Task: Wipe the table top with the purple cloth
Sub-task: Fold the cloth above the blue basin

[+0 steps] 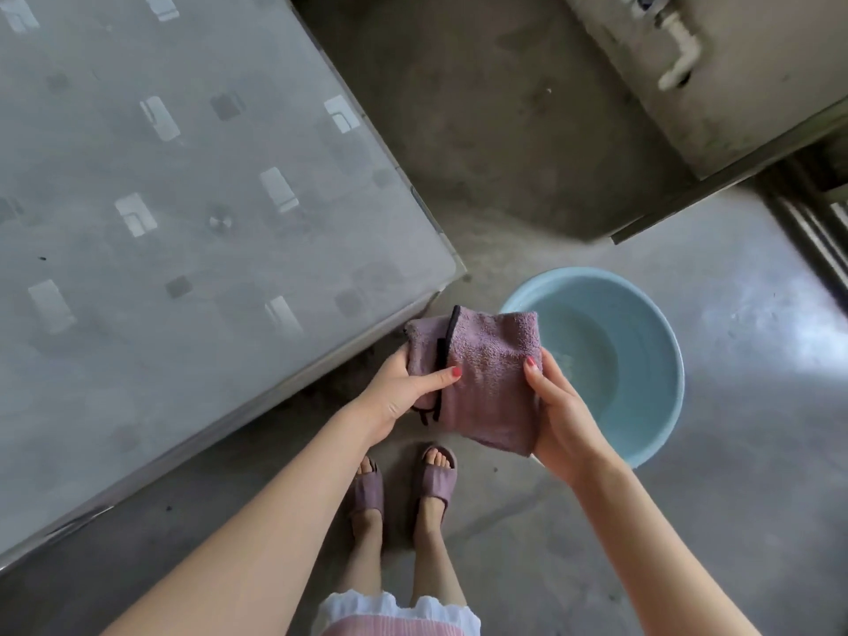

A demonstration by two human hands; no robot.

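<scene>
Two bare hands hold the purple cloth between them, above the floor and off the desk. The left hand has its grip closed on the cloth's left side, thumb laid across the front near a dark-trimmed edge, the fingers tucked out of sight behind the fabric. The right hand has its grip closed on the right side, thumb on the front face and palm wrapped around the lower right corner. Both forearms reach forward from the bottom of the view and angle inward toward each other, wrists about level. The cloth is folded and hangs slack, its upper right corner overlapping the rim of a pale blue basin that stands on the concrete floor just beside the right hand; water lies in its bottom. The desk, grey with a pattern of pale rectangles, lies to the left, its near corner just beside the cloth's top left. Below the hands, two feet in purple slippers stand on the floor.
</scene>
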